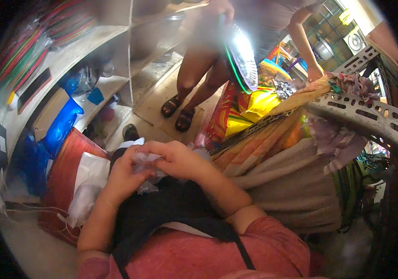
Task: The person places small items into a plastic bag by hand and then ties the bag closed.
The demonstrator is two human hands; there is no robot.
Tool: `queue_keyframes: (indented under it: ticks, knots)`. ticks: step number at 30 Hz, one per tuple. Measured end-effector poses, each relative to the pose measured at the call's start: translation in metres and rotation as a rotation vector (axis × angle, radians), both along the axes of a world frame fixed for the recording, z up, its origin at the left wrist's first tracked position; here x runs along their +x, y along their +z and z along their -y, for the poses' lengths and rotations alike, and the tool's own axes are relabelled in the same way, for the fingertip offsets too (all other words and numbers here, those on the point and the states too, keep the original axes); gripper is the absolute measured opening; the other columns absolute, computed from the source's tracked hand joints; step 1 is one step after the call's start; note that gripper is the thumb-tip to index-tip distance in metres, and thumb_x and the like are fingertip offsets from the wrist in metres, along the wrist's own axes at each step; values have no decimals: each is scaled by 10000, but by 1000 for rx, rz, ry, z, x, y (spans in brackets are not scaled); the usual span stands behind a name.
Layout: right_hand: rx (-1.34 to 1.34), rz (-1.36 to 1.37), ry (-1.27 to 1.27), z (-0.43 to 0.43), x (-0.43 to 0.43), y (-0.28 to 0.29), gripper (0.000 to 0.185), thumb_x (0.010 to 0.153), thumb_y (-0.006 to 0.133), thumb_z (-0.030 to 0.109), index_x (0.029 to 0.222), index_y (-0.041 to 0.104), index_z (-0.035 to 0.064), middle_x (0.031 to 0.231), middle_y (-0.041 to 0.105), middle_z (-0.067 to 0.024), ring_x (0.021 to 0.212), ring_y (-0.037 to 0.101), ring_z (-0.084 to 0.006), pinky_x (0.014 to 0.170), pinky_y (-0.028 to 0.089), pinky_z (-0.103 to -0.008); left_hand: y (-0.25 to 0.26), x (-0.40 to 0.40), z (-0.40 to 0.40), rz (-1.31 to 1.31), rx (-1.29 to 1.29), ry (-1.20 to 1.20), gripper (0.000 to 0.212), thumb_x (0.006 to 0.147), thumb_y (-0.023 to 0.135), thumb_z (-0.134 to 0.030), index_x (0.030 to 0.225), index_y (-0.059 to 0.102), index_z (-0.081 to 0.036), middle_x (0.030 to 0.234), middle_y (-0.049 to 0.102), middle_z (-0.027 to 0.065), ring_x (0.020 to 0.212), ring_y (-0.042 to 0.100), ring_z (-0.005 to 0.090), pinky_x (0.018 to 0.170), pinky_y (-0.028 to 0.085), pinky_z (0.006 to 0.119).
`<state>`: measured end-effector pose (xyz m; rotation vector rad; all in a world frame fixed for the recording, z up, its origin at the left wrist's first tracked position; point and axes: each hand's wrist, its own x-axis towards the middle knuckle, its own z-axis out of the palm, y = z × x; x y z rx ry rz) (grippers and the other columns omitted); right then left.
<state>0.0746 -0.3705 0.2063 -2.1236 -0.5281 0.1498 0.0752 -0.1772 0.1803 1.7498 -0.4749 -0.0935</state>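
Note:
Thin clear plastic (148, 186), probably a bag, is gathered between my two hands above my dark apron (171, 205). My left hand (124, 178) grips it from the left, with the thumb turned in. From the other side my right hand (176, 158) pinches it, its fingers meeting those of the left. A small white piece (137, 142) shows just beyond the left fingertips; whether it belongs to the same plastic is unclear. Beside my left forearm lies a white plastic bag (85, 198) on a reddish-brown wooden surface (59, 181).
Another person (199, 69) in sandals stands ahead, one hand holding a shiny green-edged object (240, 59). White shelves (111, 38) with stacked goods run along the left. A blue plastic package (61, 125) leans there. Cloths hang from a perforated metal rack (362, 113) at right.

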Motion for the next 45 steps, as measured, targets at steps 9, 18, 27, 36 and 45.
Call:
queue_keyframes:
  ticks: [9, 18, 27, 36, 45]
  knots:
    - [-213, 261, -104, 15, 1, -11, 301, 774, 653, 141, 1074, 623, 146, 874, 641, -162, 842, 629, -369, 701, 480, -462, -34, 1, -3, -170, 28, -53, 126, 869, 645, -136, 916, 652, -19, 779, 673, 94, 717, 613, 177, 694, 486, 311]
    - [-130, 789, -406, -7, -3, -1, 361, 713, 735, 81, 1052, 612, 72, 1039, 582, -115, 931, 540, -326, 825, 439, -413, -40, 7, 3, -443, -47, 29, 164, 905, 627, -161, 931, 681, -8, 808, 686, 49, 761, 606, 108, 704, 478, 280]
    - [-96, 428, -206, 5, 14, -47, 248, 787, 706, 100, 1014, 612, 71, 999, 595, -96, 859, 571, -258, 802, 452, -369, -23, 1, 12, -426, -87, -243, 179, 884, 649, -116, 1038, 657, -25, 922, 659, 1, 827, 589, 96, 755, 486, 284]
    - [814, -691, -287, 2, 19, -65, 274, 925, 618, 273, 1060, 604, 35, 875, 641, -17, 829, 593, -136, 799, 478, -279, -18, 5, 14, -400, 15, -274, 400, 874, 671, -123, 1250, 565, -37, 1103, 640, 22, 916, 607, 125, 837, 496, 309]
    - [1048, -443, -325, 20, 20, -41, 141, 897, 622, 62, 1029, 634, 14, 950, 684, -77, 798, 654, -163, 708, 542, -315, -51, 14, 2, -500, -120, -4, 173, 887, 608, -76, 1042, 586, -3, 848, 631, 54, 761, 602, 128, 705, 498, 282]
